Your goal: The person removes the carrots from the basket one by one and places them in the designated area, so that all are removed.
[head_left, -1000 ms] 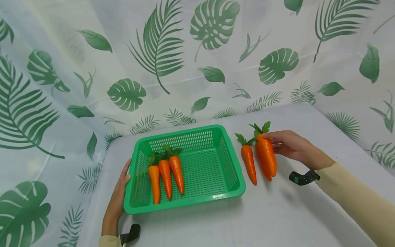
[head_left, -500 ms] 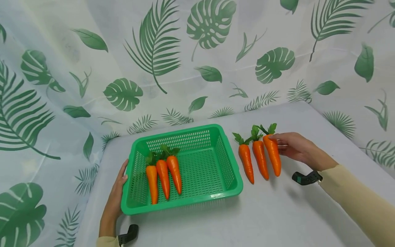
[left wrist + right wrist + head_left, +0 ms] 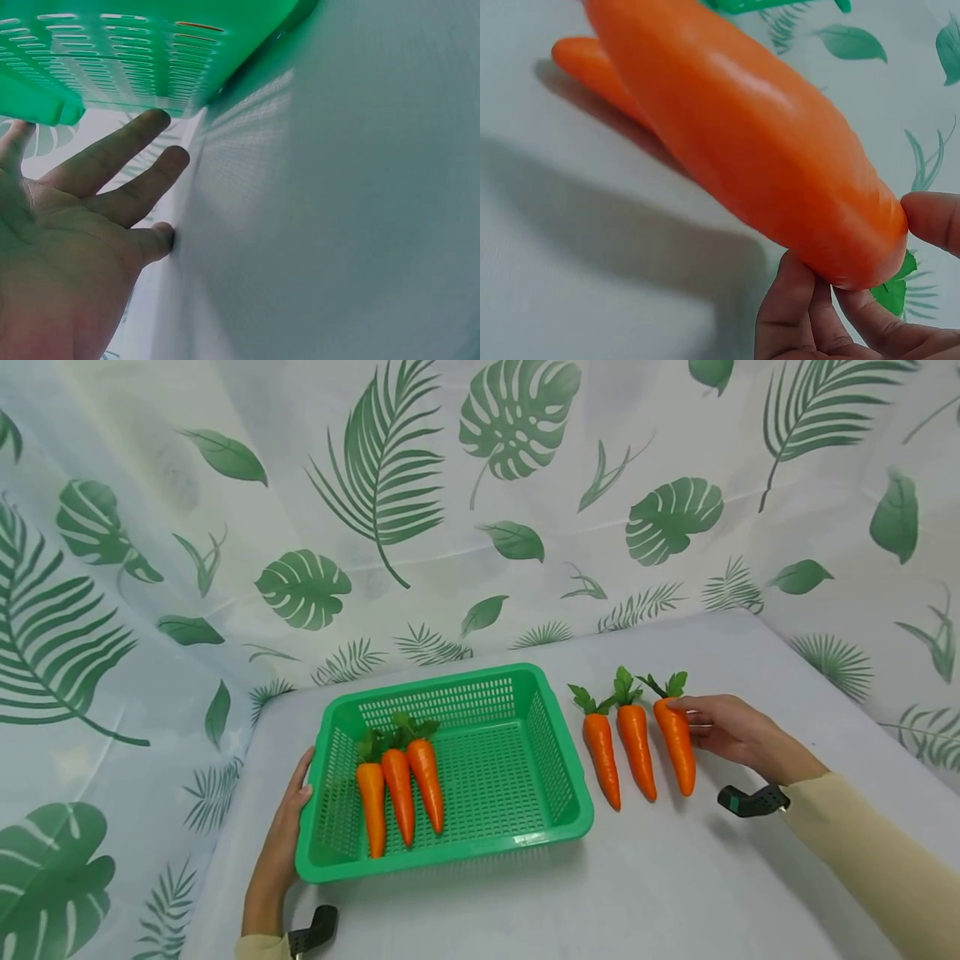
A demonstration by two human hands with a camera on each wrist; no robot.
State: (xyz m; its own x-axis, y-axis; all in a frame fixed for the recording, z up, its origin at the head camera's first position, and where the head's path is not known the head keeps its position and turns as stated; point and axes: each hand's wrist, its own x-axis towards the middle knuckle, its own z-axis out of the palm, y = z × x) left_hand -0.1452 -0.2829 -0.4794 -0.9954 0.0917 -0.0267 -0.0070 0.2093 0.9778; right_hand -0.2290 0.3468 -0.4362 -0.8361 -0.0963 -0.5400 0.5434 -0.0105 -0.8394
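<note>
Green slotted basket (image 3: 558, 777); orange carrots (image 3: 633, 739) with green tops, left and right; white bench (image 3: 675, 893); white backdrop (image 3: 450, 485) printed with green leaves; cream sleeve (image 3: 877, 852).

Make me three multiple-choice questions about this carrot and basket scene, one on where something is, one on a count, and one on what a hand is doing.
1. Where does the green basket sit relative to the three loose carrots?
A. To their left
B. To their right
C. On top of them

2. How many carrots lie inside the basket?
A. One
B. Three
C. Five

3. What is the right hand doing?
A. Resting flat on the table
B. Holding the basket rim
C. Pinching the top end of the outermost carrot

Answers:
1. A, in the head view the basket lies left of the row of carrots on the table.
2. B, three carrots lie side by side in its left half.
3. C, the right wrist view shows fingertips and thumb closed on the carrot's leafy end.
</note>
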